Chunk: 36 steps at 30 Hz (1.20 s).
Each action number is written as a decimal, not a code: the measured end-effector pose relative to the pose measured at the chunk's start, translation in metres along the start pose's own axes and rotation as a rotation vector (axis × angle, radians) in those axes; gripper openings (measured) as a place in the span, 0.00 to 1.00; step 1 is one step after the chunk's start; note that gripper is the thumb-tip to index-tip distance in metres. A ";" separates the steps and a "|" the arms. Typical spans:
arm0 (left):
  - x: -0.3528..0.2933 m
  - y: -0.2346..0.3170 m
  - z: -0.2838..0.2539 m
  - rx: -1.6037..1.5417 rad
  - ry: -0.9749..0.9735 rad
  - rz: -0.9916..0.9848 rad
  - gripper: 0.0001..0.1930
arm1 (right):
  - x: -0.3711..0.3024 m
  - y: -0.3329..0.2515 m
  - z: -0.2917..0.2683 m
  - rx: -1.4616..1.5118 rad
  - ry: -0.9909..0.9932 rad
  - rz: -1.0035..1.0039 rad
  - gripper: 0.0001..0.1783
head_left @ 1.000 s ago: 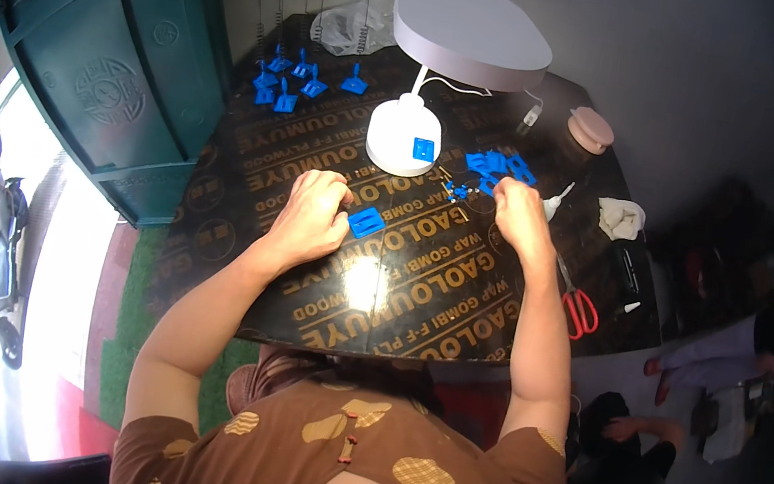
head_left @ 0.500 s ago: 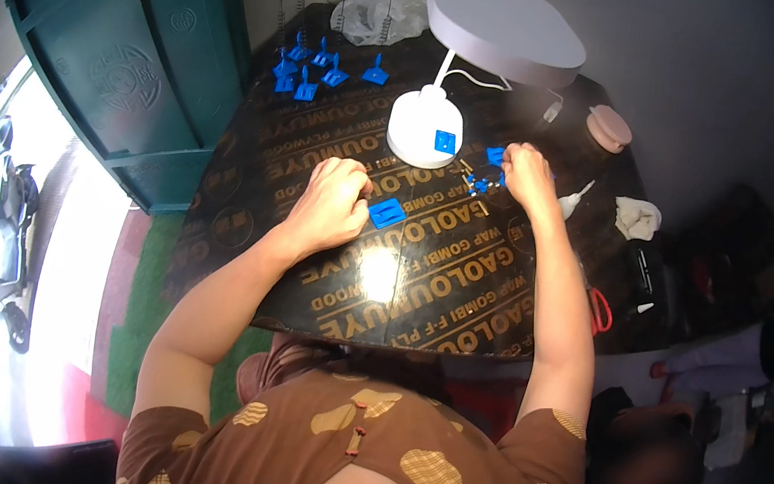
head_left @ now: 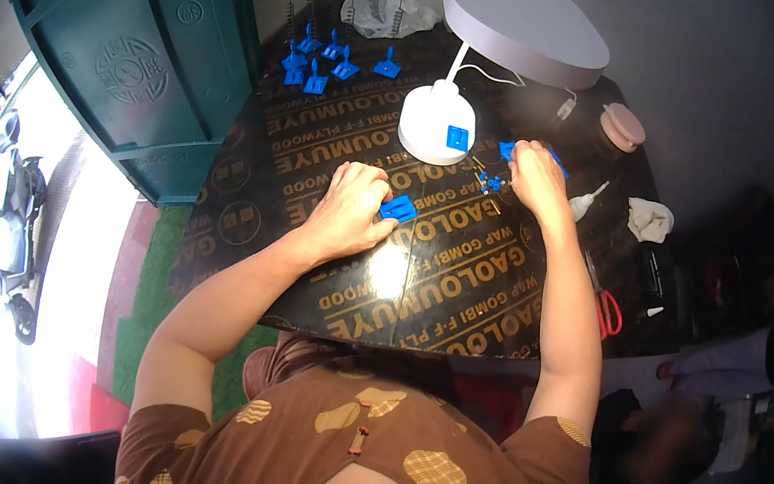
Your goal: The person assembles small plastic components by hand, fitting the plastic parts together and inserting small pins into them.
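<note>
On the table (head_left: 461, 284), left hand (head_left: 350, 206) curls at blue plate (head_left: 399, 209); right hand (head_left: 537, 177) bunches over blue parts (head_left: 507, 150); both grips unclear. Plate likely light, stiff: pinch edges.

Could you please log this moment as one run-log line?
left hand: at blue square piece | right hand: at blue pieces, grip hidden | nearby: small blue parts, white lamp, red-handled scissors
</note>
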<state>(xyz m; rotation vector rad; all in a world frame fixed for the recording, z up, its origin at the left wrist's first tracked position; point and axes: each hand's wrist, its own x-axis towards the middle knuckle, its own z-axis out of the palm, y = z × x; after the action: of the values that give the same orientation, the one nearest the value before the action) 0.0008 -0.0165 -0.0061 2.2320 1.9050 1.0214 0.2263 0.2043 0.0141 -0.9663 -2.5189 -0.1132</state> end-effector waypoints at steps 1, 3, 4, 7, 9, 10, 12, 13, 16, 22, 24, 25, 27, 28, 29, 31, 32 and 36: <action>0.000 0.000 0.001 -0.016 -0.004 -0.001 0.13 | -0.003 -0.008 -0.008 0.046 0.011 -0.004 0.05; -0.001 -0.001 0.003 -0.009 0.012 0.019 0.13 | -0.010 -0.029 -0.027 0.203 -0.093 0.079 0.07; -0.001 0.000 0.004 0.001 0.028 0.041 0.12 | -0.014 -0.038 -0.033 0.299 -0.104 0.079 0.06; 0.000 0.002 0.007 -0.027 0.046 0.038 0.12 | -0.024 -0.057 -0.033 0.629 -0.183 0.008 0.10; 0.001 0.003 0.008 -0.031 0.039 0.043 0.11 | -0.030 -0.070 -0.029 0.702 -0.166 -0.063 0.11; 0.001 0.004 0.009 -0.034 0.035 0.047 0.11 | -0.032 -0.074 -0.026 0.742 -0.208 -0.033 0.11; 0.000 0.003 0.011 -0.042 0.031 0.052 0.11 | -0.037 -0.083 -0.022 0.835 -0.252 0.017 0.11; 0.000 0.003 0.012 -0.053 0.028 0.053 0.11 | -0.040 -0.085 -0.016 0.879 -0.239 0.013 0.11; 0.001 0.005 0.013 -0.051 0.034 0.061 0.12 | -0.043 -0.090 -0.009 0.978 -0.253 0.057 0.10; 0.001 0.006 0.012 -0.044 0.024 0.065 0.12 | -0.043 -0.095 -0.002 1.035 -0.244 0.080 0.09; 0.001 0.007 0.011 -0.030 0.005 0.063 0.13 | -0.044 -0.096 -0.001 1.032 -0.239 0.073 0.09; 0.001 0.007 0.010 -0.015 -0.012 0.064 0.14 | -0.043 -0.098 -0.002 1.032 -0.240 0.074 0.09; 0.001 0.008 0.010 -0.016 -0.020 0.064 0.14 | -0.043 -0.101 -0.005 1.017 -0.240 0.072 0.10; 0.001 0.008 0.010 -0.016 -0.028 0.064 0.14 | -0.043 -0.102 -0.004 1.016 -0.241 0.072 0.10; 0.001 0.008 0.010 -0.017 -0.027 0.064 0.14 | -0.044 -0.103 -0.004 1.011 -0.240 0.056 0.08; 0.001 0.009 0.010 -0.019 -0.030 0.058 0.14 | -0.044 -0.104 -0.004 1.005 -0.239 0.039 0.07; 0.000 0.009 0.010 -0.019 -0.030 0.058 0.14 | -0.044 -0.105 -0.004 1.010 -0.242 0.036 0.07; -0.001 0.009 0.012 -0.038 -0.015 0.052 0.14 | -0.042 -0.107 -0.006 0.950 -0.216 -0.014 0.07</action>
<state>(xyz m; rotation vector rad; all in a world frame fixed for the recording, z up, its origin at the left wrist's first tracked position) 0.0143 -0.0149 -0.0116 2.2734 1.8146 1.0360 0.1862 0.0964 0.0105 -0.5607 -2.2998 1.1227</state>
